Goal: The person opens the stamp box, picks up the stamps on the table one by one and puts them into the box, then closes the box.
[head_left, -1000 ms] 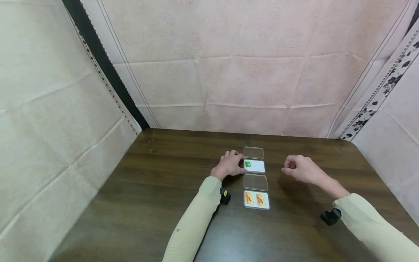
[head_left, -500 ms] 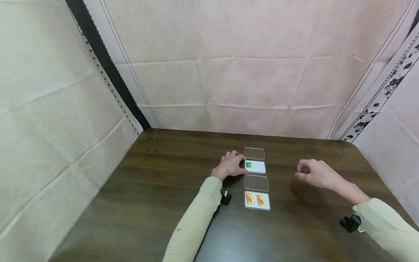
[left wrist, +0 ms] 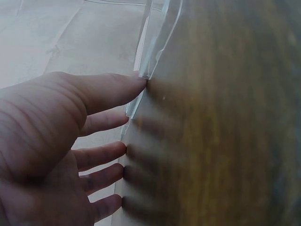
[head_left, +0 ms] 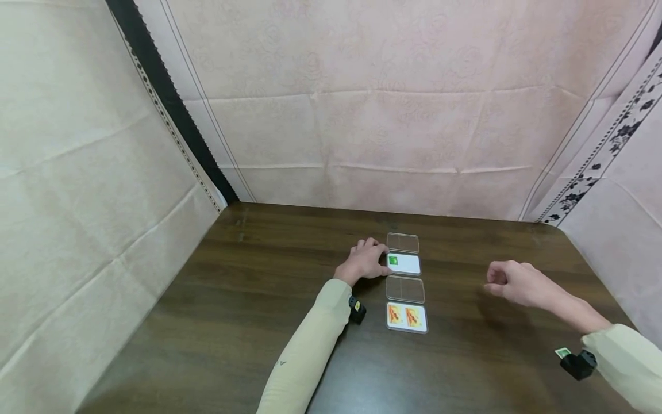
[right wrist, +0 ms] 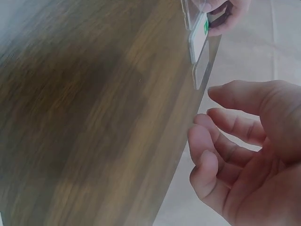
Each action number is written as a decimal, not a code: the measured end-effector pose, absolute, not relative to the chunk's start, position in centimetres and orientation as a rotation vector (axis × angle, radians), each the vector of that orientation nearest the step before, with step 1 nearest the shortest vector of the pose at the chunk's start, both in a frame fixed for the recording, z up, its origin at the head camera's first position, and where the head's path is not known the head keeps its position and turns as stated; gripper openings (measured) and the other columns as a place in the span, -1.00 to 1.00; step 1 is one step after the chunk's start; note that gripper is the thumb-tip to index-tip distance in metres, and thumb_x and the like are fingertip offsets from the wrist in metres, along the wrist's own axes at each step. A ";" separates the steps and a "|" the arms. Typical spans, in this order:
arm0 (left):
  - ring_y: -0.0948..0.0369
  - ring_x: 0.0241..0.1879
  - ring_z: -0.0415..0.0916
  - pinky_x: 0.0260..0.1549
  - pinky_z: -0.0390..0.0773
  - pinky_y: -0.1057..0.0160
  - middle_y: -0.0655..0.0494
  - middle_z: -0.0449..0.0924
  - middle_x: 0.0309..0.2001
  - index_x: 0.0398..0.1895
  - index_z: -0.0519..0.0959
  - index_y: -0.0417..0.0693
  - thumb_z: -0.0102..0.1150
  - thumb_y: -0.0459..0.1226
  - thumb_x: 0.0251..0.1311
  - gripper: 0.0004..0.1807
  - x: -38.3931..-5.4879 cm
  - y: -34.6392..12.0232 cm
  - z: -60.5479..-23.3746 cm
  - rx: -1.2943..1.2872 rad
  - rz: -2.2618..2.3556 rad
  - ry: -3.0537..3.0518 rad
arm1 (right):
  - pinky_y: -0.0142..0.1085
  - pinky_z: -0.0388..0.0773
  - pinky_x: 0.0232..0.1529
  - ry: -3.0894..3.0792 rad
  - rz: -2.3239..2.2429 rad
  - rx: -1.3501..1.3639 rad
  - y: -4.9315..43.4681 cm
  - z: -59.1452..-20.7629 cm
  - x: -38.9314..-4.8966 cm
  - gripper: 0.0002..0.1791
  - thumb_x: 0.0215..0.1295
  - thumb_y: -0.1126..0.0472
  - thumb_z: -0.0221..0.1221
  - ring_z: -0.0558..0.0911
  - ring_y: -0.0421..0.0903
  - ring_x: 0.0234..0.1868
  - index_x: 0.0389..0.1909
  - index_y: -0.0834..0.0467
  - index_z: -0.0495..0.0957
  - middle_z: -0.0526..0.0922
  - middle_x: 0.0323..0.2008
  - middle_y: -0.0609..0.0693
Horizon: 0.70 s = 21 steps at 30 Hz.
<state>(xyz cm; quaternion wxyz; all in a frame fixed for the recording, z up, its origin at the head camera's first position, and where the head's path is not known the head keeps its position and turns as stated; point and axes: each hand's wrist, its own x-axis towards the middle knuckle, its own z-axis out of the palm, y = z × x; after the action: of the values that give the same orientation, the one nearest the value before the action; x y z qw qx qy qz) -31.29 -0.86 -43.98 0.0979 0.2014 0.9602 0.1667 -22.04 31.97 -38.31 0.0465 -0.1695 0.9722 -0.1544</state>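
Note:
Two flat clear plastic cases lie opened in a column on the table. The far case (head_left: 404, 264) has a white card with a small green square at one end. My left hand (head_left: 364, 261) rests at its left end, thumb and index finger at the two corners, gripping it across its width. Its other fingers touch the table in the left wrist view. The near case (head_left: 407, 317) shows a white card with two orange-yellow pictures. Well to the right, my right hand (head_left: 524, 284) hovers over the table, fingers loosely curled around nothing.
Transparent lids, the far lid (head_left: 403, 242) and the near lid (head_left: 405, 289), lie folded back behind their cases. The dark brown wooden table (head_left: 289, 241) ends at a pale cloth backdrop (head_left: 393, 132), with more cloth at both sides.
My right hand has moved right and slightly toward me, away from the cases. The left hand and both cases have kept their places.

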 end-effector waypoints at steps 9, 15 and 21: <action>0.06 0.34 0.16 0.36 0.18 -0.01 0.07 0.24 0.40 0.36 0.40 0.19 0.20 0.08 0.27 -0.39 -31.3 -1.0 -44.1 0.591 0.499 2.840 | -0.31 0.29 -0.49 2.924 -0.420 -0.470 34.2 -38.3 -21.1 -0.85 0.20 0.11 0.29 0.39 -0.22 -0.54 -0.42 0.01 0.49 0.49 -0.55 -0.18; 0.06 0.34 0.15 0.36 0.17 -0.01 0.08 0.24 0.40 0.36 0.39 0.20 0.20 0.09 0.27 -0.39 -31.4 -1.1 -44.2 0.582 0.487 2.846 | -0.32 0.30 -0.52 2.845 -0.417 -0.466 35.8 -38.8 -20.6 -0.83 0.20 0.11 0.30 0.39 -0.25 -0.55 -0.36 0.04 0.48 0.48 -0.54 -0.16; 0.05 0.35 0.15 0.36 0.17 -0.01 0.07 0.23 0.41 0.35 0.40 0.19 0.21 0.08 0.26 -0.40 -31.3 -1.0 -44.0 0.586 0.512 2.834 | -0.36 0.33 -0.55 2.723 -0.470 -0.486 37.9 -39.5 -19.6 -0.75 0.21 0.08 0.31 0.40 -0.31 -0.60 -0.25 0.11 0.49 0.47 -0.56 -0.14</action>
<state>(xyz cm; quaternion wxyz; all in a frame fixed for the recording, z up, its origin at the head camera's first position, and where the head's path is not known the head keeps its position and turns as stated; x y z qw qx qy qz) -31.28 -0.99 -44.05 0.1012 0.1984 0.9593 0.1735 -19.63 37.86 -39.47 0.1671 -0.1706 0.9569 -0.1651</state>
